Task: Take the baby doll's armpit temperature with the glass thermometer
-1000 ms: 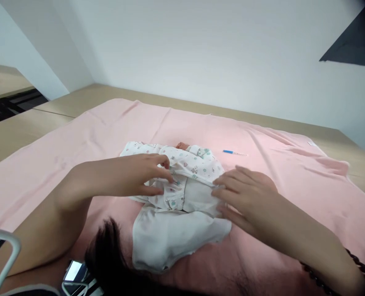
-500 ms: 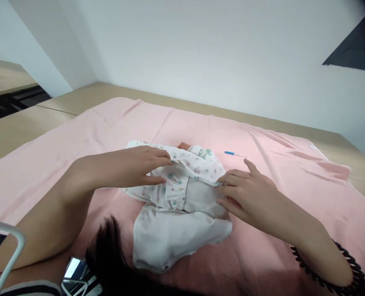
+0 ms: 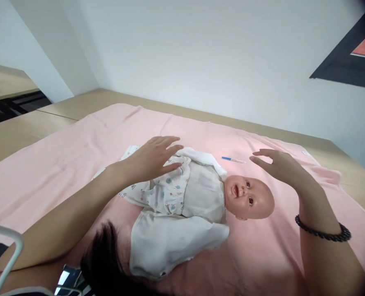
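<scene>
A baby doll [image 3: 258, 199] lies on its back with its bald head to the right. It wears a white printed garment [image 3: 170, 191]; a plain white panel [image 3: 176, 244] is spread out on the near side. My left hand [image 3: 156, 158] hovers over the doll's lower body with fingers apart, holding nothing; I cannot tell whether it touches the cloth. Beyond the doll's head lies a thermometer [image 3: 234, 160] with a blue end. My right hand [image 3: 276, 162] is just right of the thermometer, thumb and fingers apart, with nothing between them.
A pink blanket [image 3: 108, 135] covers much of the wooden table [image 3: 321, 146]. A white wall [image 3: 201, 57] rises behind the table. Dark hair [image 3: 104, 255] hangs into view at the bottom. A pale metal bar [image 3: 16, 242] curves at the lower left.
My right hand has left the garment and moved to the right, near the thermometer. The doll's face now shows, and the far printed side with its sleeve is folded back off the chest.
</scene>
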`<action>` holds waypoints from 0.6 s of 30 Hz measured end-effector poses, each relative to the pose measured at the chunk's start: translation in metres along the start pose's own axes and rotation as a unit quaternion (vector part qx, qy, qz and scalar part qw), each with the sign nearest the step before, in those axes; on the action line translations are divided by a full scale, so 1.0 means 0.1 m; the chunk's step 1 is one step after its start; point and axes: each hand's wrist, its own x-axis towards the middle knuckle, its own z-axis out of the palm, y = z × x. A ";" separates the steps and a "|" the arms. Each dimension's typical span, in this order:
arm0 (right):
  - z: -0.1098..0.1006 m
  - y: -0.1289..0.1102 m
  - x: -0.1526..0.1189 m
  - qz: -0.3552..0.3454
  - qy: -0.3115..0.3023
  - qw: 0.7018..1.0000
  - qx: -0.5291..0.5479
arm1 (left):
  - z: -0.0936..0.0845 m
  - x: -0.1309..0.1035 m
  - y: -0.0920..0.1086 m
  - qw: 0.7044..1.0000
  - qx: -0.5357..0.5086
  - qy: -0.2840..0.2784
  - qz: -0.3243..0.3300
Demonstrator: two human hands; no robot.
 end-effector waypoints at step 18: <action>0.90 0.63 0.51 0.002 -0.024 0.999 -0.039 | 0.35 0.06 0.36 0.968 -0.218 -0.095 0.080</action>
